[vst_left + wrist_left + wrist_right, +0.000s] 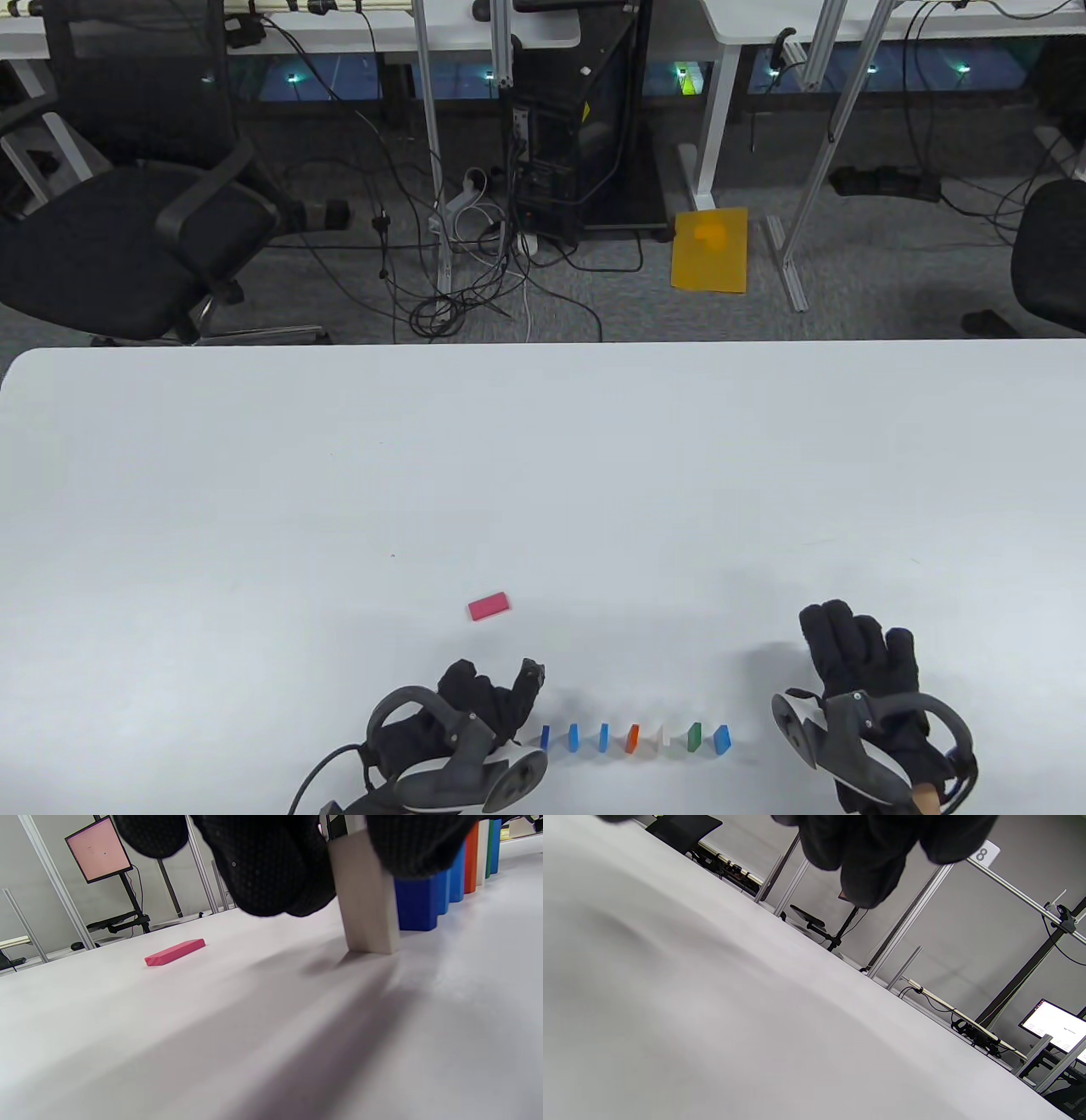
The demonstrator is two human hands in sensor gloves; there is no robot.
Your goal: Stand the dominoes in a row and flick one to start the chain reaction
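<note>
White tabletop (339, 475) carries your row: seven dominoes stand on edge near the front, running left to right as three blue, one orange, one white, one green and one more blue. An eighth, the white domino (367, 899), is going up at the row's left end. The left wrist view shows it upright with its base on the table, just beside the nearest blue domino (418, 902), while your left hand (475, 713) pinches its top between curled fingers (271, 866) and what looks like the thumb. In the table view that piece is hidden behind the hand.

By the look of it, the standing part is nearly finished. One pink domino (489, 605) lies flat on the table, apart from the row and a little beyond your left hand, so it is probably the last piece to stand. After that, only the flick is left. Let go of the white one gently; a nudge now could topple the line early.

Your right hand (861, 679) rests palm down on the table to the right of the row, well clear of the end blue domino (721, 738), fingers straight and close together, holding nothing.

No containers are in view: nothing like a box or tray for the dominoes shows in any picture.
</note>
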